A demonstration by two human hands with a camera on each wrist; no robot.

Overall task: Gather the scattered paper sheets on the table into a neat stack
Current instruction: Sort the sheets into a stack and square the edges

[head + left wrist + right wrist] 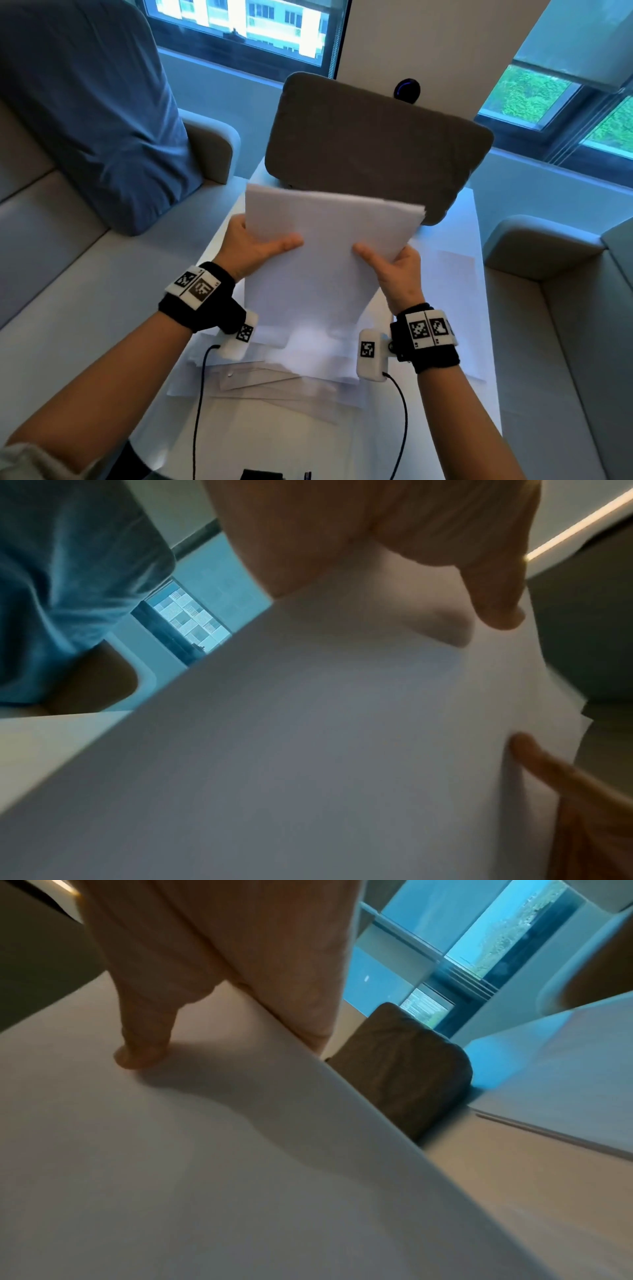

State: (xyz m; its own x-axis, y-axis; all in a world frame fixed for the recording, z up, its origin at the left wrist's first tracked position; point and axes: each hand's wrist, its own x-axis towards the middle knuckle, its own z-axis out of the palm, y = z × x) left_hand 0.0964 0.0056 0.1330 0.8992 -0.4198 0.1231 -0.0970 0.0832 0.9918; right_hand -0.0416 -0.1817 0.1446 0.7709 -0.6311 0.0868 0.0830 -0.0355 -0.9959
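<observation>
hands: left (255,248) and right (397,270) grip paper stack (322,240) | sheets blank | over table (479,342)

fingers (239,222) hidden behind sheets (325,246)

We find no words, brand names or numbers that can be read in any of the three views. The only signs we see are black-and-white square coded markers, which carry patterns and no letters: a pair on the white plate of the left wristband (194,287), one on the left wrist camera (244,332), a pair on the white plate of the right wristband (429,328), and one on the right wrist camera (367,349). The paper sheets (329,240) show us blank white faces, and both wrist views are too blurred for us to make out any print.
</observation>
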